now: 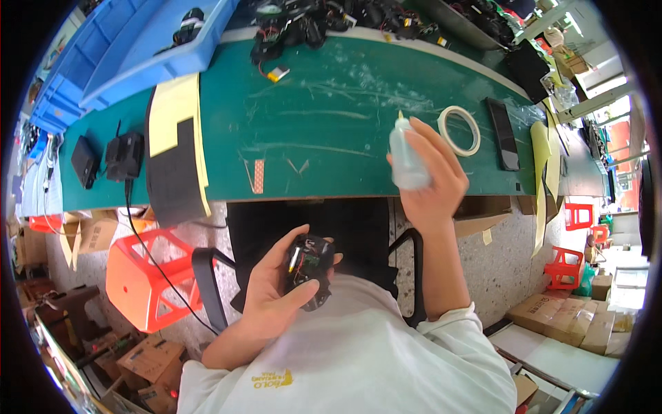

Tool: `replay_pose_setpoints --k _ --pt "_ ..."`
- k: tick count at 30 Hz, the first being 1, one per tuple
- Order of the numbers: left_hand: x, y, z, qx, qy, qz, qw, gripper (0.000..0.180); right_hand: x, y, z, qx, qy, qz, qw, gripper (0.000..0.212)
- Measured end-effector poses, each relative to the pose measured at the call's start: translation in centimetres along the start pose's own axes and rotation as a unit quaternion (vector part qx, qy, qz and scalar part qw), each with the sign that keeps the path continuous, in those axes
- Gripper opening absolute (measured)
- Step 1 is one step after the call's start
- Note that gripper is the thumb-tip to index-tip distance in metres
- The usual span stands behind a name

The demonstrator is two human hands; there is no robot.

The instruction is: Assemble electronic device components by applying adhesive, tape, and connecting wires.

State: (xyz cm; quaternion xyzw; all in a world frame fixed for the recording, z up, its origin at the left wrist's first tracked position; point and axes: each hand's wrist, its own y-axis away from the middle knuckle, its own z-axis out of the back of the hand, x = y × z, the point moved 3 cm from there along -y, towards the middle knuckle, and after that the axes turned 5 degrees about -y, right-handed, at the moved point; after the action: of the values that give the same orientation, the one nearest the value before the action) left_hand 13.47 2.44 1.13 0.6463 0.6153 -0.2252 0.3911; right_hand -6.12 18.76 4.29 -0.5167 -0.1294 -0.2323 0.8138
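In my left hand (276,286), close to my body and below the table edge, sits a black plastic housing (308,270) with its inside showing. Thin wires and a bit of green board are visible in it; its exact kind I cannot make out. My thumb presses on its near end while the fingers wrap its far side. Over the green table my right hand (436,176) grips a translucent squeeze bottle (408,155), upright, with its thin yellowish nozzle pointing away from me. Right of that hand lies a roll of white tape (459,131).
A black phone (503,134) lies right of the tape. Black parts with wires and a small battery (277,74) are heaped at the far edge. A blue crate (148,69) stands far left, near yellow and black sheets (176,152). A red stool (141,283) is on the floor.
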Motion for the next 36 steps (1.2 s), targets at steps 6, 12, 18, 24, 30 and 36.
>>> replay_pose_setpoints --k 6,12,18,24,30,36 --pt "-0.8 -0.7 0.0 -0.05 0.098 -0.019 0.994 0.071 -2.7 -3.2 -1.7 0.184 0.161 0.027 0.969 0.049" --pt "-0.9 -2.7 0.4 -0.025 0.197 -0.087 0.976 0.076 6.8 1.0 -0.3 0.151 -0.101 0.127 0.975 0.033" --pt "-0.5 -2.2 -0.6 0.035 0.181 -0.051 0.982 0.073 10.5 3.0 -2.6 0.219 -0.1 0.153 0.959 0.033" --pt "1.4 -2.0 0.4 0.036 0.072 -0.097 0.992 0.069 10.5 3.2 -2.1 0.217 -0.134 0.145 0.956 0.03" --pt "1.3 -1.6 0.4 0.019 0.104 -0.078 0.991 0.054 9.9 4.2 -0.7 0.149 -0.224 -0.133 0.954 0.035" --pt "2.9 -1.2 1.2 0.118 0.217 0.001 0.969 0.038 8.7 5.4 1.0 0.124 -0.428 -0.333 0.831 0.041"
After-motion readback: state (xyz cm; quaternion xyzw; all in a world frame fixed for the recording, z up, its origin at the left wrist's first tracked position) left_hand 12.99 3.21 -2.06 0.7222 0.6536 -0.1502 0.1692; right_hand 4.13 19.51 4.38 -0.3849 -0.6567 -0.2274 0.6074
